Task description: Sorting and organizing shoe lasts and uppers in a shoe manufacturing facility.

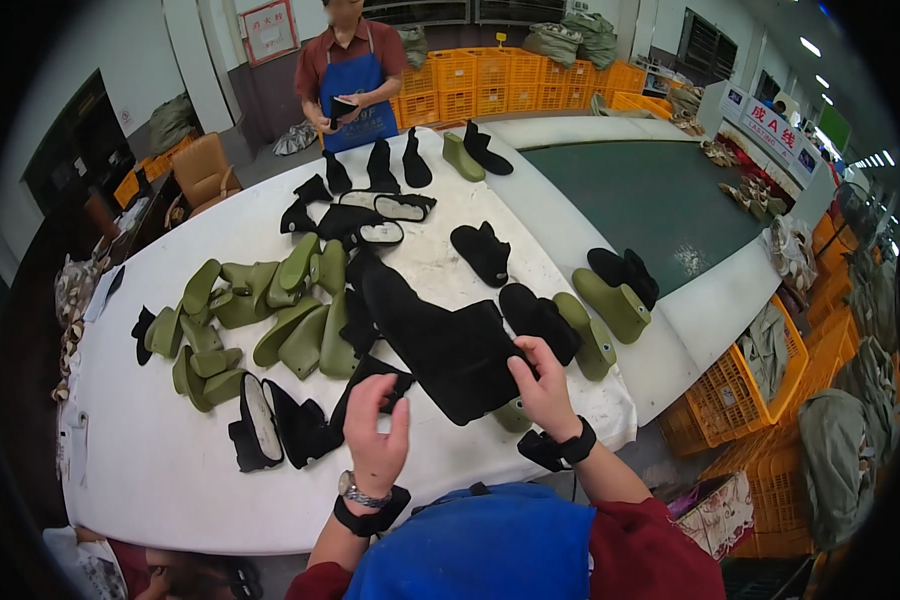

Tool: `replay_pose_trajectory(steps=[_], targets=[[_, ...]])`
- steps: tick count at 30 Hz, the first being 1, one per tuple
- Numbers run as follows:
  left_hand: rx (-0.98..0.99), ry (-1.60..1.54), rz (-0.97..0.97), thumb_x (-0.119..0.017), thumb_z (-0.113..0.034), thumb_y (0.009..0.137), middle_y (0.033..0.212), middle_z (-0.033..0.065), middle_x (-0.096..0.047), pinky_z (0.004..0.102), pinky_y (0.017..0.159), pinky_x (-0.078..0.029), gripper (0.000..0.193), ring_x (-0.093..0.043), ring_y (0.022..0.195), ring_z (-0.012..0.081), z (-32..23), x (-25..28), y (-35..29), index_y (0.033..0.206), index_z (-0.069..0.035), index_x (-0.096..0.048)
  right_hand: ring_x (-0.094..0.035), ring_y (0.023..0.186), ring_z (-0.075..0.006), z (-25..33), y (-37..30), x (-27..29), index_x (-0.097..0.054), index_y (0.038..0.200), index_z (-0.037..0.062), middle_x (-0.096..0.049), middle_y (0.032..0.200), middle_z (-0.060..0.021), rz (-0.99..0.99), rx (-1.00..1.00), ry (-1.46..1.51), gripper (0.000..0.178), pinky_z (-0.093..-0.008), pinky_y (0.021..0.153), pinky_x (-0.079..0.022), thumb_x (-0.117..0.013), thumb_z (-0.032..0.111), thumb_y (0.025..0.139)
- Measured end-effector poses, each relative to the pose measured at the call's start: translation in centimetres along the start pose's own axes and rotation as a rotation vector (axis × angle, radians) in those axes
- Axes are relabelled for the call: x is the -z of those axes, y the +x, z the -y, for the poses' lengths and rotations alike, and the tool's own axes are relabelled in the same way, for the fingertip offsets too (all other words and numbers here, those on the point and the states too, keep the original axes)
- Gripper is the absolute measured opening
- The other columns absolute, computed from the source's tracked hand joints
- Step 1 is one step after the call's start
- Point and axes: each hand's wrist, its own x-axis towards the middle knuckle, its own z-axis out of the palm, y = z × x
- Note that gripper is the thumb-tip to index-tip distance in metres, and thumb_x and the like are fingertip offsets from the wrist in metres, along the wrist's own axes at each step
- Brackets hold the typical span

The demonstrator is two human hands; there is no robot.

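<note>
Over the near part of the white table I hold a black boot upper (450,345), its toe pointing away to the far left. The fingers and thumb of my right hand (548,392) pinch its right edge. My left hand (376,440) hovers left of the boot's lower end with fingers bent and apart, holding nothing. A green shoe last (513,414) shows partly below the boot's lower edge; the boot hides the rest of it. Another black upper (370,378) lies just beyond my left fingers.
Several green lasts (300,330) are heaped left of centre. A pair of black uppers (278,425) lies at the near left. Right of the boot are more lasts (615,305) and black shoes. A conveyor belt (620,200) runs beyond; orange crates (725,400) stand right. Across the table stands a person (355,80).
</note>
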Motion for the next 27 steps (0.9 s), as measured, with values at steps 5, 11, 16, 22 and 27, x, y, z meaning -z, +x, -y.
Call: replay_pose_trajectory(steps=[5,11,16,22,27], targets=[[0.1,-0.08,0.254,-0.059,-0.004,0.078,0.075,0.0112,-0.059,0.0283,0.052,-0.046,0.012,-0.058,0.059,0.0196,-1.5,-3.1,-0.9,0.09,0.0,-0.06,-0.05,0.075,-0.0118,2.0,-2.5,-1.9,-0.05,0.1,-0.0018,-0.054,0.081,-0.0058,0.035,-0.006,-0.066,0.018,-0.0242,0.069,-0.041,-0.053,0.004,0.083],[0.507,-0.368,0.423,-0.056,-0.012,0.084,0.079,0.0099,-0.062,0.024,0.06,-0.049,0.018,-0.061,0.065,0.0147,0.7,-5.2,-2.7,0.093,0.003,-0.058,-0.055,0.077,-0.0297,0.7,-3.7,-2.6,-0.055,0.092,-0.0015,-0.053,0.085,-0.0141,0.044,0.204,-0.292,0.016,-0.033,0.066,-0.044,-0.056,0.0,0.076],[1.051,-0.792,0.699,-0.055,-0.022,0.088,0.077,0.0029,-0.06,0.0205,0.063,-0.049,0.02,-0.057,0.068,0.0079,4.1,-5.0,-3.4,0.088,-0.002,-0.057,-0.055,0.076,-0.0313,-1.3,-5.4,-2.8,-0.054,0.094,-0.0007,-0.052,0.085,-0.0143,0.163,0.28,-0.341,0.018,-0.0352,0.065,-0.045,-0.056,0.0,0.076],[1.056,-0.745,0.819,-0.049,-0.02,0.091,0.079,0.0023,-0.059,0.0205,0.065,-0.049,0.019,-0.056,0.069,0.0075,5.2,-4.8,-4.1,0.087,-0.003,-0.056,-0.055,0.075,-0.0302,-2.7,-6.5,-2.0,-0.054,0.093,0.0026,-0.052,0.082,-0.0124,0.238,0.214,-0.396,0.017,-0.0358,0.063,-0.046,-0.057,0.009,0.078],[0.979,-0.598,0.833,-0.048,-0.017,0.09,0.074,0.0008,-0.057,0.0208,0.059,-0.047,0.015,-0.054,0.063,0.0075,5.2,-5.3,-3.8,0.082,-0.005,-0.053,-0.056,0.072,-0.0296,-2.8,-6.6,-1.7,-0.053,0.09,0.0033,-0.053,0.078,-0.0114,0.254,0.139,-0.507,0.015,-0.0362,0.061,-0.045,-0.057,0.011,0.078]])
